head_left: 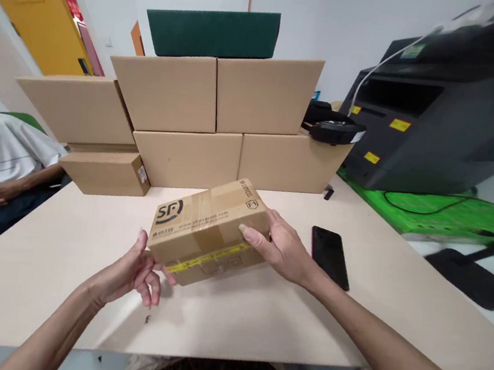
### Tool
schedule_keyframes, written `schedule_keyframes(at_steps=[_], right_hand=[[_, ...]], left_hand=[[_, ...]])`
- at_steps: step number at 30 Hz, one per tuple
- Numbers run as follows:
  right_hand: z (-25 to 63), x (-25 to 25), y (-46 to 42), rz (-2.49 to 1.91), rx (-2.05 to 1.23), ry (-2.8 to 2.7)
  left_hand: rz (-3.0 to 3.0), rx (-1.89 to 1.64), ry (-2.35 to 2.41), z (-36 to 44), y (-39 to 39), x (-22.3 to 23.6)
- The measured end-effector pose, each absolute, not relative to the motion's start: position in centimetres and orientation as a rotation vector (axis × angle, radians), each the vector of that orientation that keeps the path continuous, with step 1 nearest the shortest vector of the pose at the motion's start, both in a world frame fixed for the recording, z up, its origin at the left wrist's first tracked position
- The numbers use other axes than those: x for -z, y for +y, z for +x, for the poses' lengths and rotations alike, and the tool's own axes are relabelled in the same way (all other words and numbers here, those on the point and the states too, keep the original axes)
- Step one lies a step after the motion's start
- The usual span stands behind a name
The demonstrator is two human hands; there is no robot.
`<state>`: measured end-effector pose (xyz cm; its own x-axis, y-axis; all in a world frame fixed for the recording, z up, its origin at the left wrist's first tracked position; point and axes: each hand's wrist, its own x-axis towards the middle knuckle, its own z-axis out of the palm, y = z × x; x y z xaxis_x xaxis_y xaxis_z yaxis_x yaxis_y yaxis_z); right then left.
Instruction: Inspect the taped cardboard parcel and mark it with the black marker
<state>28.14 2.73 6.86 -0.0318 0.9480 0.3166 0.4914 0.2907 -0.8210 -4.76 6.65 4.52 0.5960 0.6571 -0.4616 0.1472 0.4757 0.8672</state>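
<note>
A small brown cardboard box (205, 228) with black SF print and a yellow tape strip is tilted above the table, its left end nearer me. My right hand (282, 247) grips its right end, thumb over the front top edge. My left hand (139, 274) cradles the lower left corner: the thumb points up beside the end, the index finger lies along the lower edge, and the other fingers curl loosely below. The underside of the box is hidden. A black phone (331, 257) lies on the table to the right of my right hand.
Large plain cartons (187, 156) stand stacked behind, with a dark green box (212, 33) on top. A smaller carton (105, 172) stands at left. A seated person (9, 160) rests their hands in their lap. A dark grey machine (437, 125) stands right, on a green surface (443, 217).
</note>
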Motion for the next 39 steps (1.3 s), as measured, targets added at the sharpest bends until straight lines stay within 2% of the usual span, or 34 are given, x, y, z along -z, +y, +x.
schedule_keyframes(at_steps=[6, 20, 28, 35, 39], right_hand=[[28.4, -5.5, 3.5, -1.435, -0.776, -1.639], [28.3, -3.0, 2.5, -1.137, -0.888, -1.613], [28.8, -2.9, 2.7, -1.289, -1.096, -1.546], [31.3, -0.9, 2.2, -1.551, -0.876, -1.592], [36.9, 0.4, 0.4, -2.017, -0.513, -1.365]], left_hand=[[1.359, -0.373, 1.126, -4.3, 7.1, -3.4], [1.745, -0.406, 1.358, -3.1, 6.6, -4.1], [1.720, -0.249, 1.501, -2.7, 7.7, -5.1], [1.754, -0.217, 1.547, -2.5, 8.6, -4.9], [1.916, -0.474, 1.786, -4.1, 7.7, -5.6]])
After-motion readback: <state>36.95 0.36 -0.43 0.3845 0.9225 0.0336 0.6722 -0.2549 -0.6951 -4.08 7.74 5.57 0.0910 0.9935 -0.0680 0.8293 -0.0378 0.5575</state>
